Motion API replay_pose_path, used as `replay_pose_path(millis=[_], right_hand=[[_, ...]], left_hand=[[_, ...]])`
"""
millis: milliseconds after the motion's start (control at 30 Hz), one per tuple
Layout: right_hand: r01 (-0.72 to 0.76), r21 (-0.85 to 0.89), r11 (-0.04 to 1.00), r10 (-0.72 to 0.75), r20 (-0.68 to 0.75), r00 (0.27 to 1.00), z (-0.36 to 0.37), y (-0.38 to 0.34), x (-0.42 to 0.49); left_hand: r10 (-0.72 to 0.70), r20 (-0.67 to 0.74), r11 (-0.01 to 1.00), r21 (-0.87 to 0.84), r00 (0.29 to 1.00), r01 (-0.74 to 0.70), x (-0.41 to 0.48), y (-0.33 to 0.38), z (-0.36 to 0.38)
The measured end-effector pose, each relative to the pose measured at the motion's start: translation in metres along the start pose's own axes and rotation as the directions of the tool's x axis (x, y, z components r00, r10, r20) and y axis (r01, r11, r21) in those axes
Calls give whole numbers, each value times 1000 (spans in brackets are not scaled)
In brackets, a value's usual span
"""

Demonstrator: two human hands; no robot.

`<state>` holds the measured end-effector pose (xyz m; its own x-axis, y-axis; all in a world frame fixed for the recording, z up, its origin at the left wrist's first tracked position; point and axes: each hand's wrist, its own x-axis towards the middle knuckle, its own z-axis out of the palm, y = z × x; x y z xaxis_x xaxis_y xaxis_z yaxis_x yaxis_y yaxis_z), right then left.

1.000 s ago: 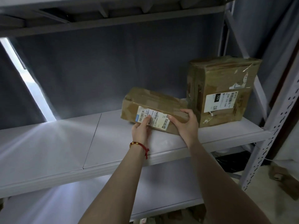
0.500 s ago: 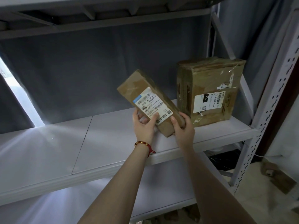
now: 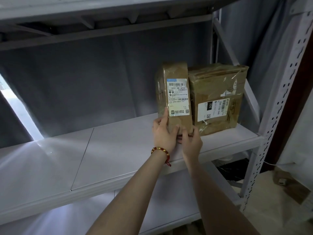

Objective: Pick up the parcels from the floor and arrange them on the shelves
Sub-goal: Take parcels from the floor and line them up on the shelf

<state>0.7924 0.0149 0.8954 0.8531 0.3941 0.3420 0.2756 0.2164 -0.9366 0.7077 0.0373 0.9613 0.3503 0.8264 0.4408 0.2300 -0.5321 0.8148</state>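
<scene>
The left hand (image 3: 163, 133) and right hand (image 3: 191, 141) each had a grip on the slim, tape-glossed cardboard parcel (image 3: 176, 92); tilted before, it stood upright beside the crumpled box (image 3: 218, 99).

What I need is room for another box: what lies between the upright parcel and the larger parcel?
Nothing shows between them. In the head view the upright parcel stands right beside the larger parcel, no gap visible.
</scene>
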Motion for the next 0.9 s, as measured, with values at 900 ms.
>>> replay_pose_path(millis=[900], right_hand=[[64, -477, 876, -66, 12, 998, 12, 5, 1]], left_hand=[[-129, 295, 989, 102, 947, 103, 3, -19, 8]])
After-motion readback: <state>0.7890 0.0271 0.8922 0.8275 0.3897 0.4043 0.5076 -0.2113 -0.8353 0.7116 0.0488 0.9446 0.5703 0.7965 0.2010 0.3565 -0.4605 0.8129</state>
